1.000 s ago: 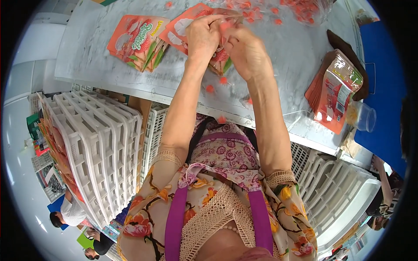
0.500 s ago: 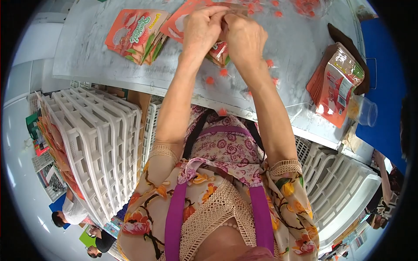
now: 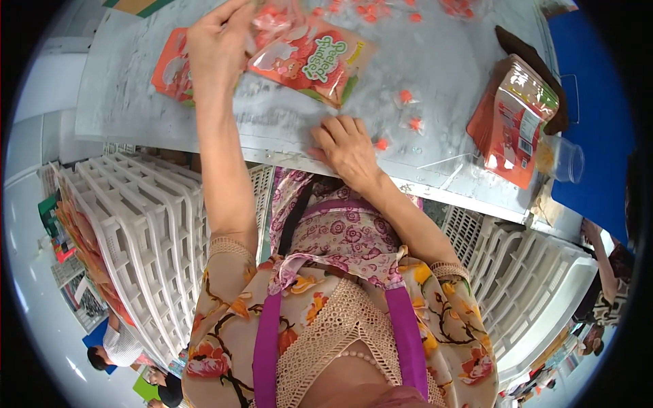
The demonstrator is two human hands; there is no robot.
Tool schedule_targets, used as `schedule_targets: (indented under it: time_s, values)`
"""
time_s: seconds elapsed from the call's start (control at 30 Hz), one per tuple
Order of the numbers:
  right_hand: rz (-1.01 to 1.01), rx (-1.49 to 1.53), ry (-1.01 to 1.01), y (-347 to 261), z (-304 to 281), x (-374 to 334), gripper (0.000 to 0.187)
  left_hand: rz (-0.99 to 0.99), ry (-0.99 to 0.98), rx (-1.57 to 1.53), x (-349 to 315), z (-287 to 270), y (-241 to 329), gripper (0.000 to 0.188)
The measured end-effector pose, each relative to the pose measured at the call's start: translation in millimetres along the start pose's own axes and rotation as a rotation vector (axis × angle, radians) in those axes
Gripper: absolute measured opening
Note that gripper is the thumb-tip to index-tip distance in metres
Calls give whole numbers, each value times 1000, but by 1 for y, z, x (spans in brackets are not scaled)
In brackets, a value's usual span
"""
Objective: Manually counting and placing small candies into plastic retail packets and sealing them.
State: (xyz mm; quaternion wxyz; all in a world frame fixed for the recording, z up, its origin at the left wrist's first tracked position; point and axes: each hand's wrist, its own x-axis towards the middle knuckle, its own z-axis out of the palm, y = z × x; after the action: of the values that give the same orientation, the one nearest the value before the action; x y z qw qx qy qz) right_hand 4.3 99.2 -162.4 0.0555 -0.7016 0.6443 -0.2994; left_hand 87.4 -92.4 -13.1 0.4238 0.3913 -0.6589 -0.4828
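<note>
At the upper left my left hand [image 3: 219,47] reaches over the table, fingers bent together beside a clear wrapper [image 3: 273,18] with red sweets in it. What the fingertips pinch is hard to make out. A pink printed pouch [image 3: 314,62] with green lettering lies slanted to the right of this hand. Partly behind the left wrist are more flat pink pouches [image 3: 171,66]. My right hand [image 3: 350,151] rests by the table's near edge, fingers curled down over a red wrapped sweet that shows only partly near the thumb. To its right lie several loose red sweets [image 3: 406,96].
More red sweets [image 3: 371,11] are scattered at the far side. A stack of pink pouches [image 3: 515,121] stands at the right beside a tipped clear cup [image 3: 566,160]. White plastic crates [image 3: 146,231] are stacked below the table at left, with others [image 3: 537,299] at right.
My hands have come apart. The left has moved left from the pouch, the right down to the near table edge. The pouch now lies with its printed face up.
</note>
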Motion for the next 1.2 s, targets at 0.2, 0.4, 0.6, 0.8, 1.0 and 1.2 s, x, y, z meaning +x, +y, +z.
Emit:
schedule_targets:
  time_s: [0.2,0.4,0.6,0.8,1.0,1.2]
  values:
    - [54,137,109,16,-26,-1,27,35,0,-55,12,-19,-22,29]
    - [201,-391,169,43,-67,-12,42,138,53,115,-3,-11,-17,25]
    - [288,-262,245,61,-64,-25,46,121,10,200,-5,8,-12,24]
    - [67,-73,218,65,-26,-26,28,37,-19,336,-17,-3,-6,32]
    - [177,-122,240,51,-53,-40,41,41,-128,243,-1,10,-33,32]
    - [197,-133,277,51,-50,-53,51,-13,-184,49,9,8,-59,34]
